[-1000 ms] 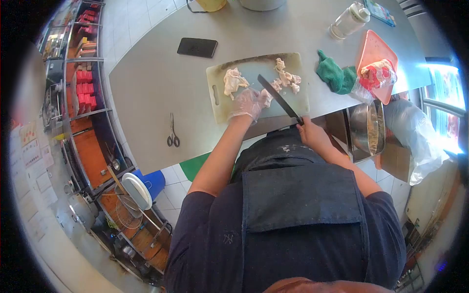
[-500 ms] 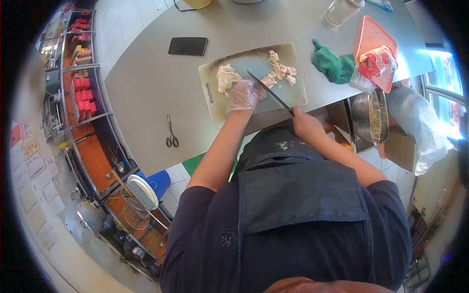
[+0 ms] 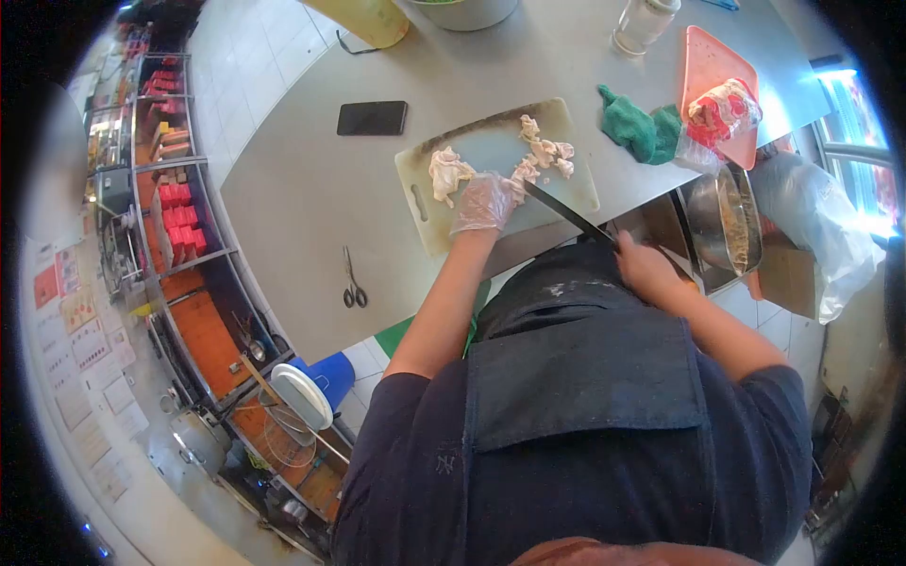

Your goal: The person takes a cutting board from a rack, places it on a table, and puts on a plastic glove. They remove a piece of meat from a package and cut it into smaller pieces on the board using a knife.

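Observation:
My left hand (image 3: 484, 202), in a clear plastic glove, is closed over a pale meat piece (image 3: 524, 174) near the middle of the cutting board (image 3: 500, 226). My right hand (image 3: 649, 268) is bare and wrapped round the handle of a long dark knife (image 3: 571, 215). The blade points up and left, its tip just right of the gloved fingers. A larger pale meat lump (image 3: 448, 174) lies on the board's left side. Several cut meat pieces (image 3: 545, 151) lie along the upper right. The gloved fingertips are partly hidden.
Left of the board are a phone (image 3: 373, 118) and scissors (image 3: 353, 283). To the right lie a green cloth (image 3: 642, 127) and a pink tray (image 3: 696, 61) with a bagged red-and-white package (image 3: 722, 115). A glass jar (image 3: 644, 26) stands behind. A metal bowl (image 3: 700, 222) sits below the table's right edge.
The knife and my right hand have moved right and down; the blade has drawn back from the gloved hand. The whole view has shifted slightly. My left hand stays at the meat.

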